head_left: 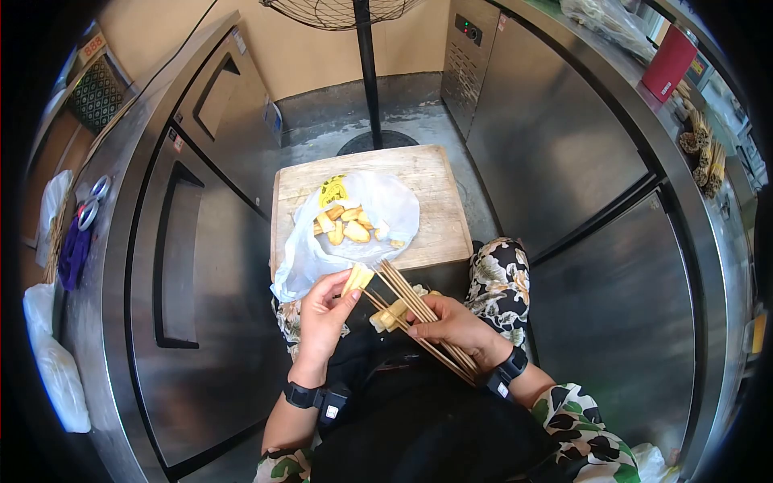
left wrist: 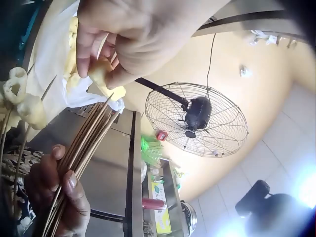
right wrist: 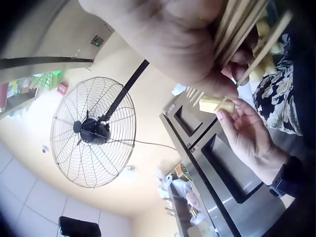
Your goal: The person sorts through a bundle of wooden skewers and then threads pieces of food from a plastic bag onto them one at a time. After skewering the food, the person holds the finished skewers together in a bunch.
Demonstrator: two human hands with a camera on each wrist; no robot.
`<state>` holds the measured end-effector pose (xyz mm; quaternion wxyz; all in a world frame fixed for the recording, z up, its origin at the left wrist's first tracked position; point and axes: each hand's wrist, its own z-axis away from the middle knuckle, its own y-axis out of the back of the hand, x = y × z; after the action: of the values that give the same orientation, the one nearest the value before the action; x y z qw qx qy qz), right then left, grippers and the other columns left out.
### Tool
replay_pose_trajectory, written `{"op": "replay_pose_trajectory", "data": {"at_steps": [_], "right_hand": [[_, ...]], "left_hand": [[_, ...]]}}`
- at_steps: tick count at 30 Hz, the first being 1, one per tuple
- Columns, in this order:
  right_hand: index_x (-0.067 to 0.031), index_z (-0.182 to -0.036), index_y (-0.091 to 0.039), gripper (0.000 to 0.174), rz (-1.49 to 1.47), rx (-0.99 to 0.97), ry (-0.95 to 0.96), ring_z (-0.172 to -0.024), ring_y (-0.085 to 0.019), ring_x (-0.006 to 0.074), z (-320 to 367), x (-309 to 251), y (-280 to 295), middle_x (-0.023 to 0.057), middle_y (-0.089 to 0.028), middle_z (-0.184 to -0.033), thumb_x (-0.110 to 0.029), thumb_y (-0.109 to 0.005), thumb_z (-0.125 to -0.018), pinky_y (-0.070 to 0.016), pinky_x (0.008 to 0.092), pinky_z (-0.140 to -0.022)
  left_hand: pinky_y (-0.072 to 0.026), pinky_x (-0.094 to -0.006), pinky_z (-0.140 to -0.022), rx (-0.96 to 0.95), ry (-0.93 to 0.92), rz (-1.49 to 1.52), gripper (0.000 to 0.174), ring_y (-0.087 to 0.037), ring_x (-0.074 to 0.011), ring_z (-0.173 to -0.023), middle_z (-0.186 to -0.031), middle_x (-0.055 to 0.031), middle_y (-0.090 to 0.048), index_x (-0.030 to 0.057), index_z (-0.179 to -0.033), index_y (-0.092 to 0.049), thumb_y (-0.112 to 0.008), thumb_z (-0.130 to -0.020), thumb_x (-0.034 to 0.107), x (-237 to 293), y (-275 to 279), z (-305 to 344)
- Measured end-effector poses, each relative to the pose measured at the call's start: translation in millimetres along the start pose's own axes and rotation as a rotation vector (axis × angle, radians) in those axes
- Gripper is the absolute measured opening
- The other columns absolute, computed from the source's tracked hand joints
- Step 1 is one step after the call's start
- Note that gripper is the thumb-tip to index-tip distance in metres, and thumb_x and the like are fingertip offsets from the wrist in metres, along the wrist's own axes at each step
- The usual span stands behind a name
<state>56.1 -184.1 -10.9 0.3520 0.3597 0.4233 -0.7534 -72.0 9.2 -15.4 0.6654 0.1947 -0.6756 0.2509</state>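
place: food-prep kitchen | steel counter units (head_left: pixel 600 145) | indicator-light panel (head_left: pixel 468 30) | bundled skewers (head_left: pixel 715 171) | bagged food pieces (head_left: pixel 356 233)

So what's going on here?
A person is working with skewers over their lap. The left hand pinches a yellow piece; the right hand holds a bundle of sticks, their tips close to that piece. I can't tell whether one has gone in. More pieces sit threaded on sticks by the right hand. Loose ones lie in an open plastic bag on the board in front.
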Motion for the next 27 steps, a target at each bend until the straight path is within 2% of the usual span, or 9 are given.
{"op": "replay_pose_trajectory", "data": {"at_steps": [5, 9, 17, 18, 19, 21, 23, 26, 27], "right_hand": [[-0.0048, -0.099, -0.058, 0.022, 0.020, 0.021, 0.009, -0.069, -0.052, 0.0022, 0, -1, -2, -0.0041, -0.058, -0.081, -0.008, -0.071, -0.080, -0.0418, 0.0159, -0.059], [-0.0054, -0.096, -0.057, 0.022, 0.014, 0.042, 0.010, -0.061, -0.048, 0.0015, 0, -2, -5, -0.0050, -0.056, -0.076, -0.007, -0.071, -0.080, -0.0376, 0.0150, -0.053], [-0.0045, -0.098, -0.058, 0.020, 0.038, 0.091, -0.007, -0.064, -0.049, 0.0022, -8, 8, 10, -0.0039, -0.056, -0.079, -0.008, -0.068, -0.082, -0.0397, 0.0165, -0.055], [-0.0046, -0.099, -0.058, 0.020, 0.048, 0.094, -0.012, -0.062, -0.048, 0.0019, -8, 7, 12, -0.0043, -0.056, -0.078, -0.007, -0.067, -0.082, -0.0391, 0.0160, -0.054], [-0.0047, -0.099, -0.057, 0.020, 0.058, 0.096, -0.016, -0.061, -0.048, 0.0015, -9, 7, 13, -0.0048, -0.055, -0.078, -0.006, -0.067, -0.082, -0.0385, 0.0154, -0.053], [-0.0042, -0.099, -0.057, 0.018, -0.033, 0.084, 0.013, -0.061, -0.049, 0.0018, -6, 3, 13, -0.0042, -0.055, -0.078, -0.005, -0.065, -0.083, -0.0392, 0.0152, -0.054], [-0.0039, -0.099, -0.057, 0.016, -0.114, 0.073, 0.022, -0.062, -0.050, 0.0022, -1, -5, 13, -0.0036, -0.055, -0.078, -0.005, -0.063, -0.084, -0.0400, 0.0151, -0.055], [-0.0034, -0.099, -0.055, 0.016, -0.230, 0.027, -0.002, -0.063, -0.053, 0.0037, 2, -7, 17, -0.0021, -0.056, -0.078, -0.003, -0.061, -0.084, -0.0428, 0.0158, -0.058], [-0.0033, -0.099, -0.055, 0.017, -0.221, 0.019, 0.002, -0.063, -0.053, 0.0040, 2, -7, 18, -0.0019, -0.056, -0.078, -0.002, -0.062, -0.084, -0.0432, 0.0160, -0.058]], "left_hand": [[-0.0483, -0.0253, -0.070, 0.153, -0.320, -0.453, 0.028, -0.060, -0.0138, -0.081, -0.089, -0.0063, -0.062, 0.0024, -0.103, -0.066, -0.068, -0.076, -0.005, 8, -11, 9], [-0.0486, -0.0250, -0.069, 0.103, -0.379, -0.571, 0.031, -0.060, -0.0156, -0.080, -0.089, -0.0080, -0.061, 0.0029, -0.103, -0.066, -0.070, -0.073, -0.005, 10, -19, 16], [-0.0480, -0.0220, -0.068, -0.236, -0.065, -0.336, 0.021, -0.059, -0.0089, -0.075, -0.084, -0.0039, -0.062, 0.0041, -0.103, -0.067, -0.068, -0.082, 0.007, -6, -16, -2], [-0.0461, -0.0219, -0.068, -0.161, 0.084, -0.244, 0.018, -0.057, -0.0071, -0.075, -0.082, -0.0021, -0.062, 0.0047, -0.102, -0.067, -0.065, -0.086, 0.014, -23, -7, -15], [-0.0462, -0.0228, -0.067, -0.066, 0.030, -0.202, 0.018, -0.056, -0.0062, -0.075, -0.079, -0.0004, -0.062, 0.0045, -0.102, -0.067, -0.063, -0.088, 0.016, -32, -2, -33], [-0.0492, -0.0287, -0.069, 0.027, -0.147, -0.517, 0.018, -0.062, -0.0171, -0.074, -0.090, -0.0090, -0.065, 0.0029, -0.102, -0.065, -0.063, -0.085, 0.008, -52, 17, -72], [-0.0505, -0.0340, -0.074, -0.041, -0.162, -0.773, 0.023, -0.063, -0.0271, -0.084, -0.099, -0.0126, -0.064, 0.0047, -0.101, -0.064, -0.062, -0.078, 0.001, -48, 17, -97], [-0.0496, -0.0379, -0.079, -0.091, -0.470, -1.064, 0.030, -0.059, -0.0310, -0.095, -0.106, -0.0121, -0.061, 0.0080, -0.102, -0.064, -0.058, -0.075, -0.002, -71, 15, -126], [-0.0493, -0.0386, -0.080, -0.107, -0.452, -1.102, 0.030, -0.058, -0.0310, -0.097, -0.107, -0.0120, -0.060, 0.0087, -0.103, -0.063, -0.057, -0.076, -0.002, -73, 12, -130]]}}
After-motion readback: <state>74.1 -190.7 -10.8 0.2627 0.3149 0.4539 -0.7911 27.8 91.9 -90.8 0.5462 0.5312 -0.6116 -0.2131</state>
